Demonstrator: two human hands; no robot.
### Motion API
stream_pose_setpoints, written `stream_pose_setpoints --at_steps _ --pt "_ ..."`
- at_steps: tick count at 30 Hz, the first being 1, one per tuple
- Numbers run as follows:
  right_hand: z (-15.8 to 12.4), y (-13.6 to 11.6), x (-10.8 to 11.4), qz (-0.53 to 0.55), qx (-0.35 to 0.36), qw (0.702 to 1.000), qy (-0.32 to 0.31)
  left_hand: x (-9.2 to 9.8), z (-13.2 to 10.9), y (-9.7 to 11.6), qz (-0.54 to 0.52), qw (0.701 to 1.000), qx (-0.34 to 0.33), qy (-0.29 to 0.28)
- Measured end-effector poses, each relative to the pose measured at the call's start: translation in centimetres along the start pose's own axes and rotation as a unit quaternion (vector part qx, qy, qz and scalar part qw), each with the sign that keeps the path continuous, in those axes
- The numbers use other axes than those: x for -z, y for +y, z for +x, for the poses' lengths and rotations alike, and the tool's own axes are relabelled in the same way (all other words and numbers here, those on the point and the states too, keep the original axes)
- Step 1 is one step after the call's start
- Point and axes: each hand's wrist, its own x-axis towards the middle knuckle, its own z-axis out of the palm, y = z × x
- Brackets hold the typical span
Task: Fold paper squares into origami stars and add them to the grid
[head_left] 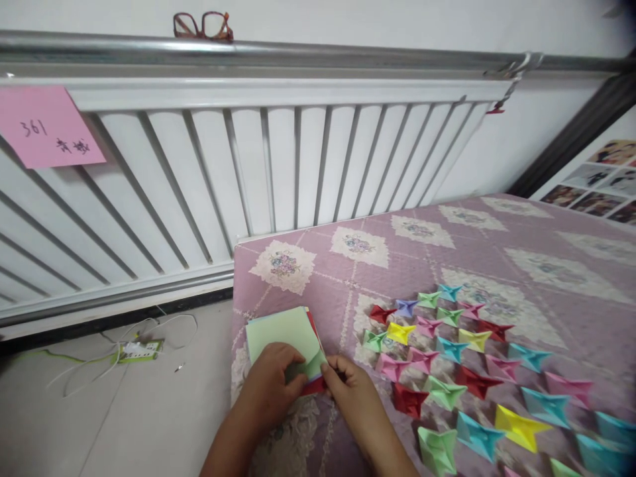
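Observation:
A small stack of coloured paper squares (281, 330), pale green on top with red and pink edges showing, lies on the purple patterned cloth (397, 278) near its left edge. My left hand (271, 384) rests on the stack's near side, thumb and fingers pinching the top green sheet at its corner. My right hand (350, 391) pinches the same near right corner of the stack from the right. To the right, several folded paper shapes (447, 358) in red, green, blue, yellow and pink lie in rows on the cloth.
A white radiator (248, 172) stands behind, with a pink note (47, 126) stuck on it and glasses (203, 26) on the pipe above. A power strip with cables (139, 350) lies on the floor at left. Photos (596, 179) hang at right.

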Motion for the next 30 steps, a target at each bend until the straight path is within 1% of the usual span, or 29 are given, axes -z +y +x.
stream_pose_setpoints --at_steps 5,9,15,18,24,30 --pt "-0.01 0.06 -0.11 0.000 -0.003 1.000 0.014 0.05 -0.43 0.47 0.030 0.999 -0.034 0.009" --pt "-0.03 0.05 -0.06 0.000 -0.001 1.000 0.019 -0.02 -0.61 0.41 0.044 0.997 -0.056 0.009" --pt "-0.01 0.09 -0.03 -0.016 -0.008 1.000 0.023 -0.39 -0.44 0.08 0.062 0.996 -0.066 0.006" --pt "-0.02 0.25 -0.08 -0.007 -0.007 1.000 0.023 -0.45 -0.40 0.10 0.066 0.996 -0.067 0.008" --pt "-0.13 0.58 -0.01 0.008 -0.009 1.000 0.014 -0.43 -0.35 0.05 0.052 0.997 -0.063 -0.005" --pt "-0.21 0.62 0.22 0.010 0.004 1.000 0.016 -0.45 -0.36 0.08 0.038 0.997 -0.073 0.004"
